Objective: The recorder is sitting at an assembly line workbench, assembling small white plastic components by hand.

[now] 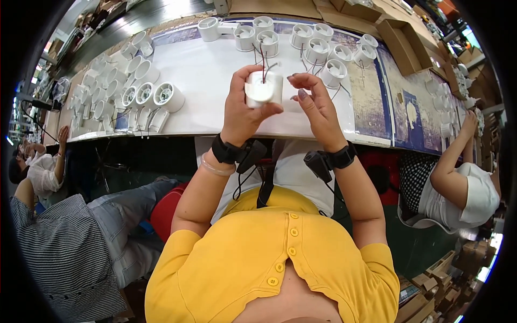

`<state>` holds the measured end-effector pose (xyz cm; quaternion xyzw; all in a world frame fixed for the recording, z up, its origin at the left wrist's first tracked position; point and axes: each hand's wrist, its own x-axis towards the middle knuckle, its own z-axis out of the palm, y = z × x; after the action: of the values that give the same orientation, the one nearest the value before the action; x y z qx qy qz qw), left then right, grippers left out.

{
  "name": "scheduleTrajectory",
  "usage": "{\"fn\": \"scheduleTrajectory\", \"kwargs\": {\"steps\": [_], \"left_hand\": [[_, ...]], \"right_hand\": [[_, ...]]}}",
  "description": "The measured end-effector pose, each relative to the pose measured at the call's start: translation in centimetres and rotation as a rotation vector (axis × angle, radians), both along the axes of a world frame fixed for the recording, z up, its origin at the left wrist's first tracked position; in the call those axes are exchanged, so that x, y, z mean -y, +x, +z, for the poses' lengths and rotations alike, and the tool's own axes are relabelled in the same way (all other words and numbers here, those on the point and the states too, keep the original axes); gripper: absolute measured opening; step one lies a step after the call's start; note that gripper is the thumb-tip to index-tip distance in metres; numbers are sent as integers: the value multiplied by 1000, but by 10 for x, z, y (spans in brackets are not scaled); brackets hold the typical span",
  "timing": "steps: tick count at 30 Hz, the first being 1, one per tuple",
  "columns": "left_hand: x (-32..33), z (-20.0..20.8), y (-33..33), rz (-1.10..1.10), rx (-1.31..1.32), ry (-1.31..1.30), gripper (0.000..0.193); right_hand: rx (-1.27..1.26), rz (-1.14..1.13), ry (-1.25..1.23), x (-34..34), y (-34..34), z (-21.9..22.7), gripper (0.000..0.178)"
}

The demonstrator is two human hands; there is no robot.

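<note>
Yellow shirt (253, 242) filling lower centre, the left hand (240, 110) is gripping a white cup (265, 90) at upper centre, the seemingly empty, half-open right hand (323, 117) hovering just right of it.

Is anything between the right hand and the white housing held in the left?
Nothing visible: the gap between the right hand and the white housing looks open. The left hand grips the housing from its left, thumb along the near side. Thin wires rise from the housing, not across that gap.
</note>
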<state>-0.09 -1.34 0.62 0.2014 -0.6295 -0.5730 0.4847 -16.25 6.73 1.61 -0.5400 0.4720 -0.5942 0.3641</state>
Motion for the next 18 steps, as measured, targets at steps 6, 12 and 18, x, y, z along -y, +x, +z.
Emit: {"fn": "scheduleTrajectory", "kwargs": {"steps": [6,12,18], "left_hand": [[-20,-13,-14,83,201,-325,95],[-23,-11,-32,-22,-136,-214,76],[-13,-17,-25,-222,-337,298,37]], "right_hand": [[278,196,9,-2,8,-7,34],[781,216,41,4,20,-8,33],[651,189,35,19,21,-19,29]]}}
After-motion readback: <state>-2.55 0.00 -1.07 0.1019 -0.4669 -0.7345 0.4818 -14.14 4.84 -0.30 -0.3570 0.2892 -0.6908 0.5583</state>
